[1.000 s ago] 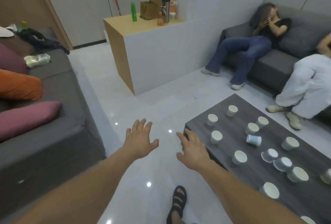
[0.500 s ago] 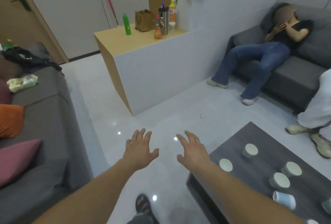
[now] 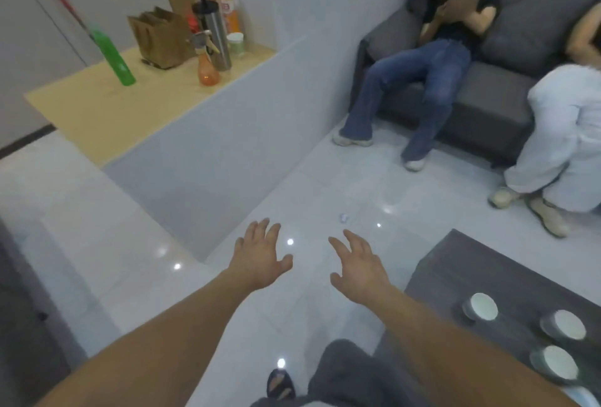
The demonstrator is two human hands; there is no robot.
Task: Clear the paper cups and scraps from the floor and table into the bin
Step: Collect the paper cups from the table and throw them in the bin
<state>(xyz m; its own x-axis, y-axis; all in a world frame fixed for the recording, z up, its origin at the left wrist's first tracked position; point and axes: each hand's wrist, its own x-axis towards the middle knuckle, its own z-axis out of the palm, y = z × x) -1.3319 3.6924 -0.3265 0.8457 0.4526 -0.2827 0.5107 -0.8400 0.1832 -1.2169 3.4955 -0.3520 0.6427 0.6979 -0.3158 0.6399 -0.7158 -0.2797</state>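
Hovering palm-down, left hand (image 3: 260, 257) has its fingers spread, empty. One small crumpled white paper scrap (image 3: 343, 218) lies on the glossy white tiled floor (image 3: 325, 179), just beyond the fingertips of the right hand (image 3: 361, 273), also spread, empty. Three white round paper cups (image 3: 480, 306) (image 3: 564, 325) (image 3: 554, 363) stand upright on the dark grey wooden table (image 3: 471, 263), right of both hands.

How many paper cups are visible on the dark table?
3 on the table: leftmost cup, upper-right cup, lower cup. A bluish sliver at the bottom edge may be a fourth.
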